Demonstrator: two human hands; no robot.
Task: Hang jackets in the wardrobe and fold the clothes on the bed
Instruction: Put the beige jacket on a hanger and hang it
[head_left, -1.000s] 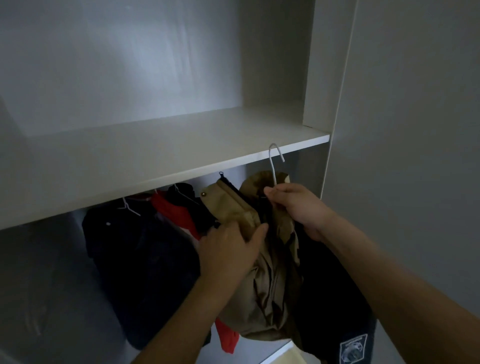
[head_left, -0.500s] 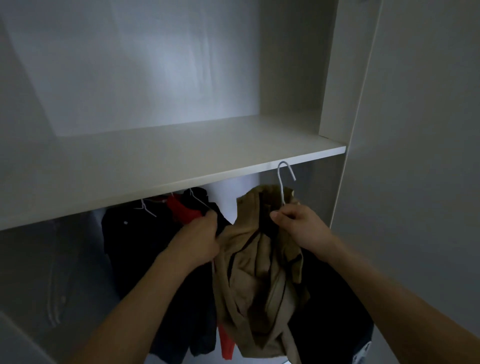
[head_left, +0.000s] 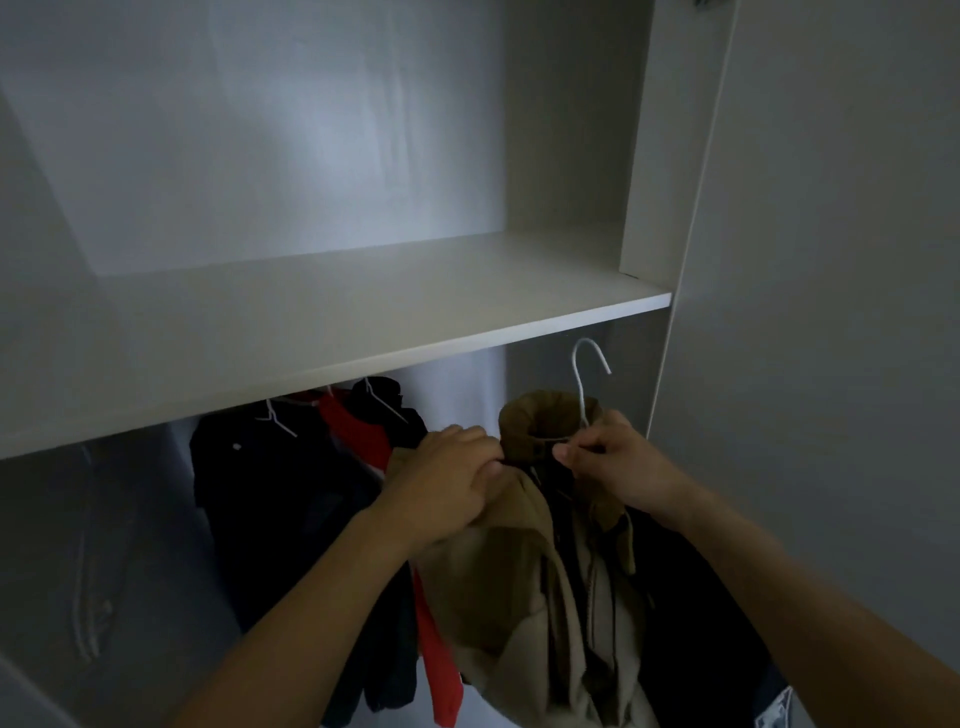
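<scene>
Head cam view, looking into the wardrobe (head_left: 670, 156) from just outside. The tan jacket (head_left: 524, 582) is up in the right-hand part of the hanging space, just under the front edge of the shelf (head_left: 363, 317), bunched up and drooping down past the bottom of the frame. Its collar sits around the neck of a white wire hanger (head_left: 584, 382), and the hook pokes up free in the gap below the shelf's right corner, not on anything that I can see; the rail itself is hidden behind the shelf edge.

Right hand (head_left: 618, 467) has its fingers pinched tight together on the hanger wire right at the collar. Left hand (head_left: 447, 483) is curled down over the jacket's shoulder fabric, fingers clamped on the cloth just left of the collar. The two hands are nearly touching.

Room-wise: there's an open slot of pale back wall between the tan jacket and the stuff already hanging further left, which is a dark jacket (head_left: 270, 499) on its own white hanger, a red garment (head_left: 358, 441) and another dark piece (head_left: 395, 410), all packed close together. To the right the wardrobe's side panel (head_left: 660, 395) is just beside the right hand, so not much space that way
</scene>
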